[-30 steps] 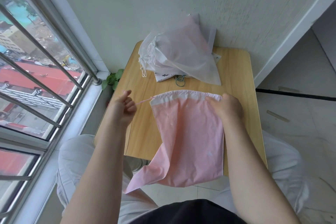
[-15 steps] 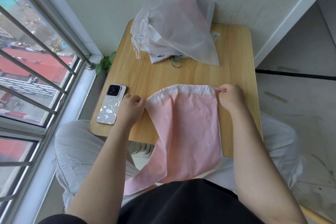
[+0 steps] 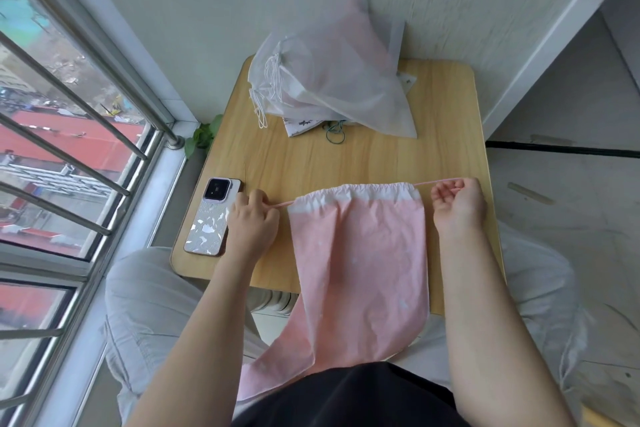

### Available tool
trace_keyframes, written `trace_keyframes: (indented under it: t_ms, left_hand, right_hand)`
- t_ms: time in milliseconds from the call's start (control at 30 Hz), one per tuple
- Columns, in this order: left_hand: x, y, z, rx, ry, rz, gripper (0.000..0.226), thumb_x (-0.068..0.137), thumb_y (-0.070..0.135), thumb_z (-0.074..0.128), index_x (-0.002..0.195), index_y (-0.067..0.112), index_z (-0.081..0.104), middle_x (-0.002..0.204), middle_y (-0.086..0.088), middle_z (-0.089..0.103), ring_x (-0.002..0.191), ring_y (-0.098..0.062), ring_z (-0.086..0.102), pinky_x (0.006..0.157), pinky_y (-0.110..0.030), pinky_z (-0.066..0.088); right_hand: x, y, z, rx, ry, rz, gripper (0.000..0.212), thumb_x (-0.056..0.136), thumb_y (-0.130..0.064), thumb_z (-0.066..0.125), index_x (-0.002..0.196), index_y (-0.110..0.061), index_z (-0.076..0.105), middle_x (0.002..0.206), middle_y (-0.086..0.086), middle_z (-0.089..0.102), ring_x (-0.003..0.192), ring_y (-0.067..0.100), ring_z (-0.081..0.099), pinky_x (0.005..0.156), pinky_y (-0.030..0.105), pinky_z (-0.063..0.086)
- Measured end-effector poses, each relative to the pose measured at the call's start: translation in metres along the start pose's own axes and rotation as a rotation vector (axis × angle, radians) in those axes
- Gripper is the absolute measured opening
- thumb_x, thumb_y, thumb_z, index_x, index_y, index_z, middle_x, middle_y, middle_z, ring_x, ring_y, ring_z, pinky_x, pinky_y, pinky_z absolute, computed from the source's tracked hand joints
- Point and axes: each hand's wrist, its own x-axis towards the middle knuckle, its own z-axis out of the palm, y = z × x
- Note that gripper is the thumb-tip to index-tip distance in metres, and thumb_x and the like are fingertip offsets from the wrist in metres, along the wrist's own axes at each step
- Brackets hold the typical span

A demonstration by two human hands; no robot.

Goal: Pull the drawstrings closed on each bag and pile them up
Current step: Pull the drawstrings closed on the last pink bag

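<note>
- Pink thin-fabric drawstring bag (image 3: pixel 360 253) with a white gathered top band lies on the near half of the light wooden table (image 3: pixel 446 121); its lower end hangs over the near table edge.
- Left hand (image 3: pixel 251 218): fingers curled, pinching the pink cord (image 3: pixel 282 205) that exits the bag's left corner.
- Right hand (image 3: pixel 457 201): fingers curled round the cord at the bag's right corner.
- Bag mouth: partly gathered, not yet fully cinched.
- Risk: uneven pull would likely drag the bag sideways; a cord may slip from the pinch.
- Risk: the left hand sits just beside the pale patterned phone (image 3: pixel 211 218), left of the bag; an outward pull could knock it.
- Contents: the pink bag looks flat; nothing visible inside.
- Pile of white translucent drawstring bags (image 3: pixel 329 80) lies beyond the pink bag, against the wall; contents cannot be determined.
</note>
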Motion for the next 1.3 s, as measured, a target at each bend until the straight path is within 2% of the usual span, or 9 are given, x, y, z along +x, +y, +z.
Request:
trace_keyframes:
  t_ms: [167,267,400,600,733,933,1100,1167,1300]
  left_hand:
    - [0.005,0.002,0.000,-0.052,-0.011,-0.017,0.021,0.091,0.026,0.050,0.092,0.011,0.064,0.100,-0.008,0.043,0.098,-0.026,0.044,0.091,-0.036,0.037]
    - [0.008,0.009,-0.002,-0.169,0.034,-0.075,0.044,0.091,0.034,0.056,0.061,0.002,0.053,0.088,-0.007,0.044,0.080,-0.024,0.049,0.071,-0.031,0.038]
    - [0.012,0.018,-0.007,-0.261,0.154,-0.193,0.035,0.080,0.017,0.065,0.055,0.007,0.042,0.081,-0.004,0.043,0.062,-0.019,0.040,0.053,-0.031,0.029]
    - [0.017,0.011,-0.016,-0.200,0.300,-0.225,0.023,0.080,-0.002,0.052,0.058,0.004,0.045,0.085,-0.008,0.043,0.064,-0.024,0.036,0.055,-0.030,0.020]
    - [0.025,0.014,-0.018,-1.056,0.136,-0.567,0.025,0.088,0.003,0.057,0.068,0.014,0.047,0.067,-0.003,0.045,0.065,-0.022,0.046,0.054,-0.024,0.043]
    - [0.013,0.037,-0.028,-2.003,-0.214,-0.650,0.044,0.096,0.022,0.059,0.057,0.006,0.048,0.065,-0.009,0.054,0.058,-0.019,0.064,0.075,-0.041,0.060]
    - [0.013,0.046,-0.029,-1.680,-0.350,-0.622,0.039,0.101,0.028,0.049,0.066,0.018,0.037,0.049,0.004,0.033,0.037,-0.006,0.035,0.037,-0.017,0.036]
    - [0.010,0.049,-0.024,-1.388,-0.274,-0.554,0.033,0.101,0.025,0.051,0.071,0.019,0.037,0.051,0.005,0.029,0.037,-0.007,0.026,0.036,-0.018,0.019]
    - [0.009,0.048,-0.017,-0.746,-0.033,-0.308,0.029,0.096,0.026,0.051,0.072,0.014,0.041,0.059,-0.002,0.040,0.051,-0.018,0.034,0.049,-0.028,0.031]
  right_hand:
    - [-0.007,0.000,-0.001,0.186,-0.215,0.117,0.021,0.095,-0.004,0.043,0.079,-0.008,0.056,0.101,0.009,0.066,0.098,0.024,0.065,0.095,0.037,0.053]
    - [-0.006,0.002,0.002,0.357,-0.276,0.203,0.025,0.098,-0.007,0.043,0.074,-0.010,0.052,0.079,0.007,0.065,0.068,0.018,0.068,0.072,0.032,0.059]
    - [-0.009,0.008,0.006,0.174,-0.304,0.231,0.030,0.097,-0.014,0.039,0.067,-0.017,0.040,0.056,-0.003,0.037,0.040,0.010,0.028,0.041,0.021,0.028]
    - [-0.018,0.012,0.013,-0.536,-0.058,-0.424,0.019,0.075,-0.015,0.043,0.060,-0.013,0.032,0.055,0.001,0.033,0.049,0.017,0.026,0.046,0.026,0.024]
    - [-0.020,0.024,0.013,-1.061,-0.231,-0.665,0.023,0.085,-0.016,0.050,0.066,-0.009,0.041,0.059,0.000,0.041,0.055,0.015,0.032,0.050,0.029,0.028]
    - [-0.025,0.045,0.010,-1.306,-0.423,-0.657,0.022,0.088,-0.016,0.052,0.074,-0.001,0.045,0.060,0.002,0.046,0.057,0.017,0.037,0.055,0.031,0.031]
    - [-0.029,0.042,0.008,-1.417,-0.396,-0.734,0.026,0.084,-0.017,0.050,0.064,-0.010,0.034,0.053,-0.001,0.035,0.054,0.018,0.028,0.051,0.031,0.024]
    - [-0.032,0.040,0.011,-1.442,-0.343,-0.784,0.036,0.084,-0.021,0.051,0.058,-0.015,0.028,0.049,-0.001,0.031,0.053,0.020,0.026,0.049,0.031,0.021]
    - [-0.033,0.028,0.014,-1.473,-0.186,-0.817,0.048,0.088,-0.031,0.051,0.050,-0.011,0.030,0.046,0.004,0.031,0.052,0.027,0.031,0.046,0.032,0.019]
